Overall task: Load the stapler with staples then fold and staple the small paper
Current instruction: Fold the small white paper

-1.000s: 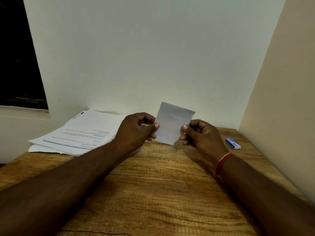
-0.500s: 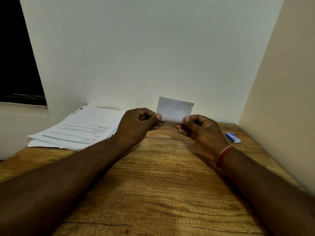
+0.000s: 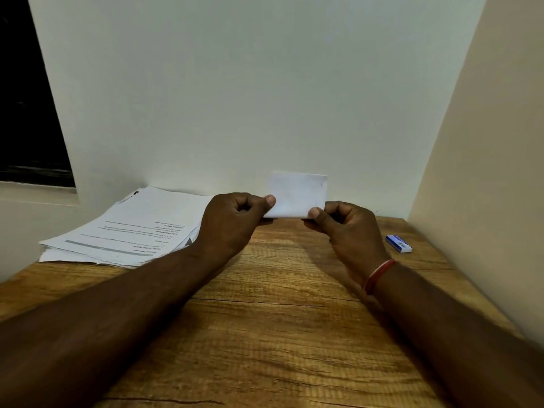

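- The small paper point(image 3: 297, 195) is white, thin and smooth, shaped like a box lying on its side, folded along its bottom edge.
- The left hand point(image 3: 232, 222) pinches its lower left corner; the right hand point(image 3: 347, 231) pinches its lower right corner.
- It stands up between the fingers point(image 3: 269, 200), above the brown, grainy wooden bench point(image 3: 279, 334).
- A little blue box point(image 3: 399, 243) lies right of the right hand.

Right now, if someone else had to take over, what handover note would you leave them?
Left hand: grip pinching the small paper's lower left corner.
Right hand: grip pinching its lower right corner.
The paper is held up above the wooden table, apparently folded along its bottom edge.
Small blue box, perhaps staples, lies at the table's right; a stack of printed sheets at the left.
No stapler in view, so loading cannot be confirmed.
Left: press the crease, staple.
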Demonstrator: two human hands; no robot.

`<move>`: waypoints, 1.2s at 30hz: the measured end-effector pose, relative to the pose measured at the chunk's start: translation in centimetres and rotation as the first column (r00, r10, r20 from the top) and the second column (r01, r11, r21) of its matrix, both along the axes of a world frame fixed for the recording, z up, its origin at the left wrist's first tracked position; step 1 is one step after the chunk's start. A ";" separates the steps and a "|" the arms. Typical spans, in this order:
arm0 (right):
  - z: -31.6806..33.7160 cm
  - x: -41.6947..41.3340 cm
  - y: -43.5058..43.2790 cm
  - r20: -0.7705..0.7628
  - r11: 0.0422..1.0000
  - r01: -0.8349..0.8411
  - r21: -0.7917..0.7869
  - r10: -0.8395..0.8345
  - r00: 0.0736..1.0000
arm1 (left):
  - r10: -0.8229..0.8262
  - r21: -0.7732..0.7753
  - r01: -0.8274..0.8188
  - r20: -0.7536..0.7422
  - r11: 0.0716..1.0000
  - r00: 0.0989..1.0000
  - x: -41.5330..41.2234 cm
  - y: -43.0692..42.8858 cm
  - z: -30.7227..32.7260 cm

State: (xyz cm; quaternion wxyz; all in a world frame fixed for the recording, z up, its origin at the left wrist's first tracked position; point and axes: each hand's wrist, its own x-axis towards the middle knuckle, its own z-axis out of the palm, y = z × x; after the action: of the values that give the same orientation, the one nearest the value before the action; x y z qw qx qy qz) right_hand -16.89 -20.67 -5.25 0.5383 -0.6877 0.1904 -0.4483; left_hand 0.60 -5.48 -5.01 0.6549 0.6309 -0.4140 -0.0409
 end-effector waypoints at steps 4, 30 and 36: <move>0.3 -0.3 0.2 0.001 0.996 0.059 -0.070 -0.059 0.998 | -0.081 -0.061 0.076 -0.072 0.995 0.994 0.8 -0.1 -0.5; 0.3 -0.2 1.0 0.018 0.984 -0.153 0.092 0.152 0.988 | -0.227 -0.078 0.216 -0.199 0.973 0.953 0.3 0.1 -0.2; 0.4 -0.4 1.4 -0.132 0.990 -0.140 0.020 0.142 0.981 | -0.221 -0.088 0.205 -0.233 0.975 0.947 -0.6 -0.2 -0.3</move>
State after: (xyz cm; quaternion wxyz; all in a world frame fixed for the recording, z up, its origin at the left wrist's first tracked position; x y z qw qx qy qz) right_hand -17.27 -19.29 -4.81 0.5584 -0.7251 0.1790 -0.3612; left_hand 0.04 -5.67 -5.31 0.7115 0.5520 -0.3982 -0.1747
